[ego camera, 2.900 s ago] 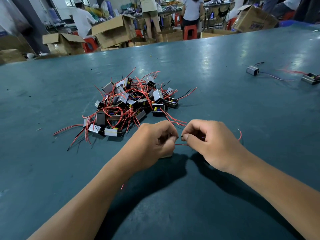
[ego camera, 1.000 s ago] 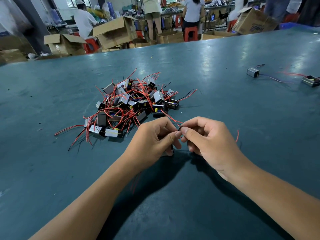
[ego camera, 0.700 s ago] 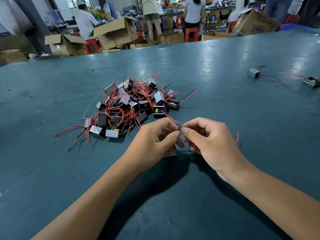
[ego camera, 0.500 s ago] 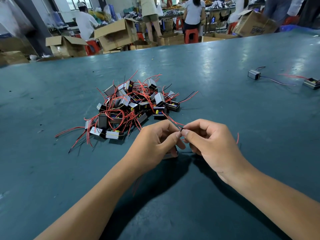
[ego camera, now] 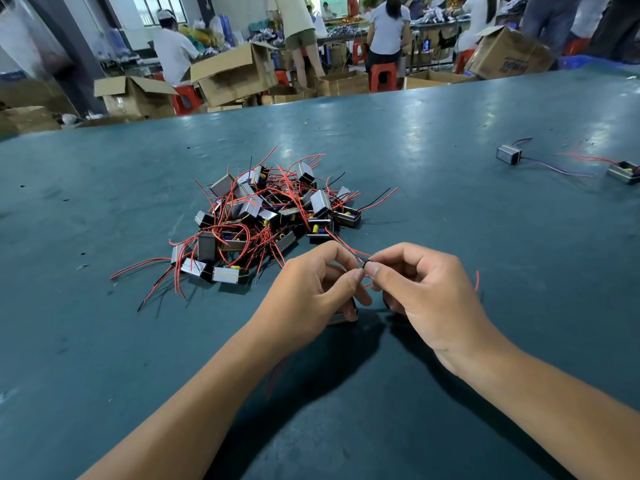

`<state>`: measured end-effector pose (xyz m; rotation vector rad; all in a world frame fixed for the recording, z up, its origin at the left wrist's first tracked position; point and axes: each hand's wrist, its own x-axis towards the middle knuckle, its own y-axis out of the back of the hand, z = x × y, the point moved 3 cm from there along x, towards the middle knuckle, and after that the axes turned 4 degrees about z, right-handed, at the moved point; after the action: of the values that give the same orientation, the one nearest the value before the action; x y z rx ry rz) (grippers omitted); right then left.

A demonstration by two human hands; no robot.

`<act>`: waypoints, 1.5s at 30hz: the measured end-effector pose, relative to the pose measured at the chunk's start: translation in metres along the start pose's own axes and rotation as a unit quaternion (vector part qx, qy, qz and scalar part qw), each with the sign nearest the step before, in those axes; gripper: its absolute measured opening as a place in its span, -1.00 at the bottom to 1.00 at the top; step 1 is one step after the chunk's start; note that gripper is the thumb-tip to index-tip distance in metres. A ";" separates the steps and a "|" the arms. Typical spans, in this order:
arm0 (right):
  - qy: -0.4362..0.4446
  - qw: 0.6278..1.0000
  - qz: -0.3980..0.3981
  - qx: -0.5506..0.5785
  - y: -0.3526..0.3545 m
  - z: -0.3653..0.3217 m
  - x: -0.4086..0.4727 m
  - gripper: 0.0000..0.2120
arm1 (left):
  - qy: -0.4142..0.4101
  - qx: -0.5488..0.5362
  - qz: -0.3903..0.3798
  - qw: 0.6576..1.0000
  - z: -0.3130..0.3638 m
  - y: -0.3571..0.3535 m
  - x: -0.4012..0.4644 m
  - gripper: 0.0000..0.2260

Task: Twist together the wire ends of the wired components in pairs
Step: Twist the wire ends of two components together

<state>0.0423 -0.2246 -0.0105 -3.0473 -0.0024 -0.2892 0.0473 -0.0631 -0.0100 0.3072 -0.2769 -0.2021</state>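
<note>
Pinching wire ends [ego camera: 363, 264] between thumb and forefinger of left hand [ego camera: 311, 292] and right hand [ego camera: 427, 292], fingertips meeting just above the table [ego camera: 450, 220]. Curling remaining fingers of both hands inward. Trailing one red-and-black wire pair [ego camera: 341, 241] from the pinch back toward the nearest component at the pile's edge. Looping a further red wire [ego camera: 477, 280] out past the right hand's knuckles. Tucking a small metal-cased component [ego camera: 341, 318] under the left hand's lower fingers, mostly hidden; cannot tell whether gripped or merely resting beneath. Lying just beyond the hands: pile of wired components [ego camera: 263, 216], small metal-cased blocks tangled in red and black leads, some leads straggling out to the left. Sitting well apart at far right: single component [ego camera: 508, 154] with a thin lead running toward another component [ego camera: 625, 172] at the frame edge. Standing past the table's far edge: open cardboard boxes [ego camera: 235, 76], red stools [ego camera: 382, 76], several people working.
</note>
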 end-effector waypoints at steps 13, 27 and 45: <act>0.017 1.000 0.000 -0.014 -0.002 0.004 0.002 -0.88 | 0.001 0.005 -0.005 1.000 0.003 0.000 -0.002 -0.90; 0.030 0.999 0.005 -0.011 -0.002 0.003 0.002 -0.89 | -0.014 0.032 -0.008 0.999 0.006 -0.001 -0.002 -0.88; 0.110 0.988 -0.030 -0.100 -0.005 -0.006 -0.007 -0.97 | -0.172 0.262 0.069 0.947 0.040 0.010 -0.005 -0.90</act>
<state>0.0341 -0.2201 -0.0060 -3.1977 -0.0556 -0.6689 0.0321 -0.0631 0.0290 0.7811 -0.7008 -0.0372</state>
